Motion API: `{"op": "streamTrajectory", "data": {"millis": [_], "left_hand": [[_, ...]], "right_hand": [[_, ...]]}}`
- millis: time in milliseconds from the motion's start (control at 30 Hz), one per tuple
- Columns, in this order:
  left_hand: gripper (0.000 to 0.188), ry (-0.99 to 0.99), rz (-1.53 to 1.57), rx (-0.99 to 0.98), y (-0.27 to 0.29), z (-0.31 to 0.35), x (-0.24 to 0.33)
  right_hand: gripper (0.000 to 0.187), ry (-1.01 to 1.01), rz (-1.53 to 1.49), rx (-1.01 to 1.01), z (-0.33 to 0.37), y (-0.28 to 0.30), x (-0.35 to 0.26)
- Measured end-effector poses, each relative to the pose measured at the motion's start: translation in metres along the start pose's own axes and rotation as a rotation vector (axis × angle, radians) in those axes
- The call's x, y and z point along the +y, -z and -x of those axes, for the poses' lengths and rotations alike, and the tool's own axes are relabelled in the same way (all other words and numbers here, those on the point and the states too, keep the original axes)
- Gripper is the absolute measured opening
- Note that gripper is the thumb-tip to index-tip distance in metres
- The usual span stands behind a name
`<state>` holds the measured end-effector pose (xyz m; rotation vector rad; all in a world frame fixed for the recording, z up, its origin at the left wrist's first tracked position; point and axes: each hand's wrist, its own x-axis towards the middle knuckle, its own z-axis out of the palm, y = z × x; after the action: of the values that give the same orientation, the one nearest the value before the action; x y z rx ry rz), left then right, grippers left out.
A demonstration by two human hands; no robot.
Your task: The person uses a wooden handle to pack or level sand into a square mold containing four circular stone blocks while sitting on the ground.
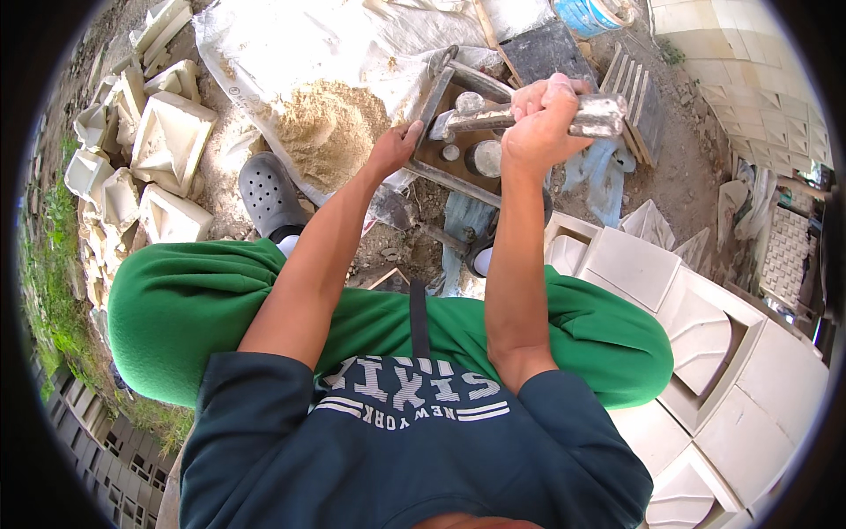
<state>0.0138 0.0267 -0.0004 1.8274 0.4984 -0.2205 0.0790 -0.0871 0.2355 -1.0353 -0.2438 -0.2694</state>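
Observation:
In front of me a dark metal mould frame (pixel 456 179) stands tilted over the ground, with round pale pieces inside, one of them a large disc (pixel 486 158). My left hand (pixel 394 148) grips the frame's left side near its corner. Raised above the right part of the frame, my right hand (pixel 545 119) is wrapped round a cement-crusted hammer (pixel 599 116). The hammer's thick grip sticks out to the right of my fist, and its shaft points left over the mould. Whether its far end touches the mould, I cannot tell.
Sand (pixel 330 128) is heaped on a white sheet (pixel 264 53), left of the frame. Cream cast blocks (pixel 172 141) are piled at the left; more blocks (pixel 630 264) lie at the right. A blue bucket (pixel 589 16), slats (pixel 630 97) and a trowel (pixel 390 209) are around.

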Motion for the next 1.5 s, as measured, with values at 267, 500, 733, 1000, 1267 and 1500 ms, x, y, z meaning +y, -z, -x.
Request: {"op": "streamTrajectory", "data": {"millis": [267,500,733,1000,1267,1500], "left_hand": [[0.057,-0.045,0.072,-0.012,0.005,-0.002,-0.004],[0.055,-0.04,0.107,-0.05,0.004,0.0,0.0],[0.052,-0.012,0.054,-0.045,0.004,-0.003,0.0],[0.051,0.039,-0.021,0.068,0.014,0.001,-0.001],[0.031,0.074,-0.357,0.665,0.082,0.013,-0.046],[0.051,-0.121,-0.721,0.727,0.084,-0.01,-0.086]], "right_hand": [[0.011,-0.032,0.027,0.033,0.008,-0.009,0.004],[0.008,-0.215,0.027,-0.141,0.017,0.006,0.026],[0.01,-0.375,-0.032,-0.438,0.002,0.018,-0.004],[0.015,-0.416,0.048,-0.389,0.009,0.027,0.01],[0.03,-0.244,-0.096,-0.398,-0.033,0.037,-0.063],[0.033,-0.035,-0.064,-0.117,-0.059,0.078,-0.118]]}}
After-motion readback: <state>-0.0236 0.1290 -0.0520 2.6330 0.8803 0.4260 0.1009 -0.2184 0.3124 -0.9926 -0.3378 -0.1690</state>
